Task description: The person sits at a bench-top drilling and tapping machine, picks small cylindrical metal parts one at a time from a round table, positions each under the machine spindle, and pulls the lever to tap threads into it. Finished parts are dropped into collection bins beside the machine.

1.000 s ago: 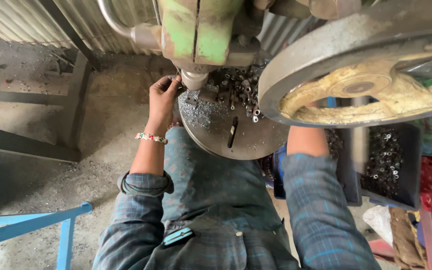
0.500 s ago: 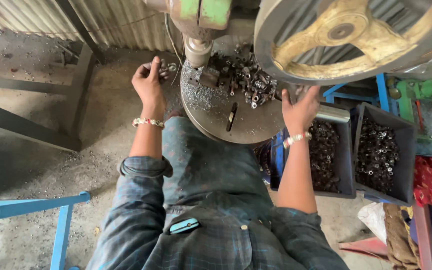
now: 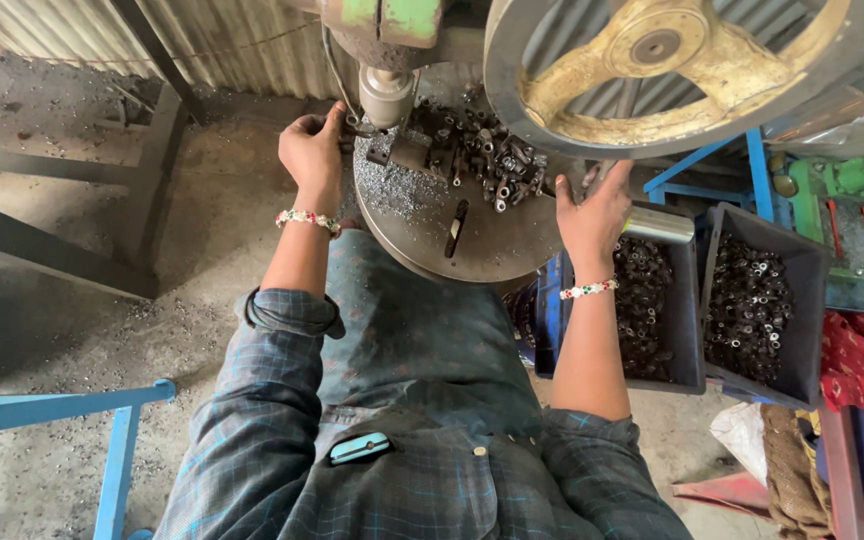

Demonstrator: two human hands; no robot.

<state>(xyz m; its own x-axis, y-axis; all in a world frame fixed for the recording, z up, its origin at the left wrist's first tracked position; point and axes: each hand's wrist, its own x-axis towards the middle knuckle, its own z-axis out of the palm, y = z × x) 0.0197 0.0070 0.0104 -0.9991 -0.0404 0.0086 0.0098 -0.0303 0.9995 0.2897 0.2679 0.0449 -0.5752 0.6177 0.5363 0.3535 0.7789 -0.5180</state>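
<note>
I take the round press table (image 3: 472,235) as my landmark: my left hand (image 3: 314,150) sits at its far-left rim, fingers pinched narrow right beside the ram (image 3: 389,95) and the small die block (image 3: 410,152) under it, and I think it holds one of the little metal pieces there, though the thumb hides the spot and I cannot tell for sure. My right hand (image 3: 594,210) rests at the table's right edge with fingers spread wide and holding nothing, just below the big flywheel (image 3: 667,60). The heap of small dark metal parts (image 3: 487,150) lies on the far half of the table, with silvery swarf (image 3: 397,190) nearer me. The risk I judge greatest is the left fingertips being caught if the ram drops while they are this close; the right hand's fingertips also sit near the flywheel rim, so lifting could graze it. Loose parts at the heap's edge could roll off toward the dark bins (image 3: 762,300) right of the table. Open room lies left of the table over bare concrete floor (image 3: 102,290); right of it the bins crowd in, and the blue frame (image 3: 52,410) stands well apart on the near left.
</note>
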